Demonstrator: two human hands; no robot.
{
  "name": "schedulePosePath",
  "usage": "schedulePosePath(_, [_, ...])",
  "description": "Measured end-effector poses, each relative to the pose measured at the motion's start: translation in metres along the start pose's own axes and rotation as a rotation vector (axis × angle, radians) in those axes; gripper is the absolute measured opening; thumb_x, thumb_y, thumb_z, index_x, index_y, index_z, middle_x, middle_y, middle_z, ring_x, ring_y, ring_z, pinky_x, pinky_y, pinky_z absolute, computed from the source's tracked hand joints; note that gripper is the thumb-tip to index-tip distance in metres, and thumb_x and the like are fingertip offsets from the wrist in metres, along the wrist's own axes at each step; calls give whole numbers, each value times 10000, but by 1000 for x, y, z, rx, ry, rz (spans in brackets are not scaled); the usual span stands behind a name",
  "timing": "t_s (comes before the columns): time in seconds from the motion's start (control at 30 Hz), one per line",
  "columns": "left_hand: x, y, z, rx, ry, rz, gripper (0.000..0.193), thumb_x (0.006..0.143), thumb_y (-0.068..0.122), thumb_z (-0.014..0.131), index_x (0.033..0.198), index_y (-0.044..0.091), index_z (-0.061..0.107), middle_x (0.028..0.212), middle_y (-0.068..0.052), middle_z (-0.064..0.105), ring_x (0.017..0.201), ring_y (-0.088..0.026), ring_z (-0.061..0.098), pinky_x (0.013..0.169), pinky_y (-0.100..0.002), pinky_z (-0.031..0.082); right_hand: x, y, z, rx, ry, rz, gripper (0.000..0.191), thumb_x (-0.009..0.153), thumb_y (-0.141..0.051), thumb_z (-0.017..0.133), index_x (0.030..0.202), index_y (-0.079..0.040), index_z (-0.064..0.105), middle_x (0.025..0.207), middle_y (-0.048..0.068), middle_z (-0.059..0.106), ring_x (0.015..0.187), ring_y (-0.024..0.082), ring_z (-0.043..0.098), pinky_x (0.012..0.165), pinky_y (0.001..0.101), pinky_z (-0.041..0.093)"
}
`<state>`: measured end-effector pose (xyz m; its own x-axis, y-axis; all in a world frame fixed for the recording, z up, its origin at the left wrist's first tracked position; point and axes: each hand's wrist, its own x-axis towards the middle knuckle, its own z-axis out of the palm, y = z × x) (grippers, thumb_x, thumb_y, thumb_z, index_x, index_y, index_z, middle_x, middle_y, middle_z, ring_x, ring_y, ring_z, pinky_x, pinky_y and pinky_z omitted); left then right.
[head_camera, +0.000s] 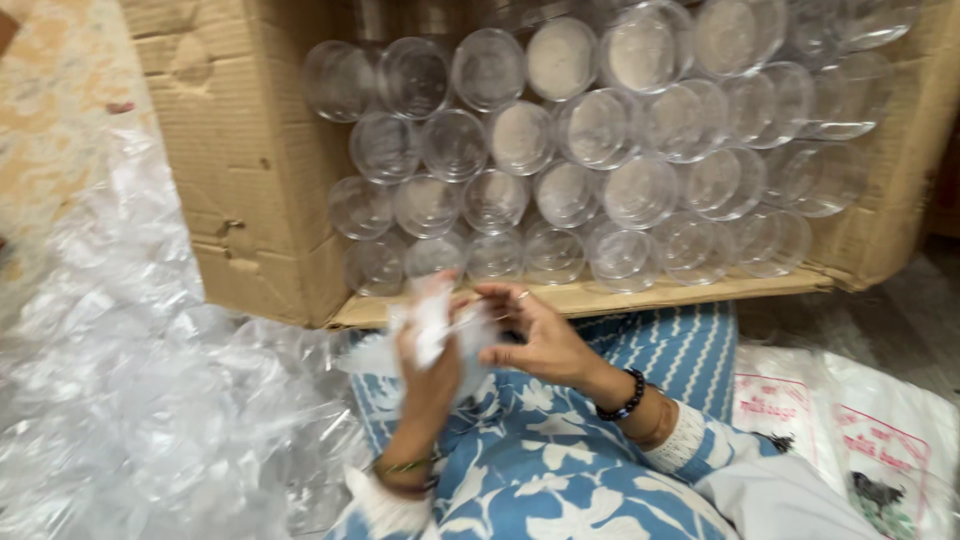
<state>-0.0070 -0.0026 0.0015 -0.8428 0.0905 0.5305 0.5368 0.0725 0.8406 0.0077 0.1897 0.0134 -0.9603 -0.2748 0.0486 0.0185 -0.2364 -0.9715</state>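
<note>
Brown cardboard box ahead; printed white bag right

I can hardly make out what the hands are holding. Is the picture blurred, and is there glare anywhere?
Head view: motion blur smears the left hand and the white crumpled piece it holds; the right hand is slightly sharper. The clear containers in the cardboard box look soft, with faint sheen. The plastic wrap shows pale glare.

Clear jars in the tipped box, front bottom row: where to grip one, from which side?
Grip a clear jar by its round end, from the box's open front. The jars lie sideways, packed touching, ends facing out, so their sides are blocked. Both hands look busy with white wrap.
</note>
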Motion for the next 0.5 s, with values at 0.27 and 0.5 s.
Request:
schedulePosePath(0.27, [23, 14, 38, -51, -87, -326, 195, 927, 178, 799, 965, -11, 778, 755, -18, 694, 686, -64, 590, 592, -257, 485, -15, 11, -58, 10, 286, -122, 134, 950, -68, 700, 1049, 23, 704, 936, 3, 718, 845, 67, 645, 763, 211, 536])
schedulePosePath(0.5, [25, 14, 47, -210, -190, -327, 214, 894, 164, 809, 951, -11, 698, 853, 13, 695, 765, -66, 610, 657, -253, 511, -21, 24, -60, -169, 364, -187, 153, 1042, -160, 648, 953, -37, 629, 764, -68, 538, 665, 17, 452, 571, 180, 367])
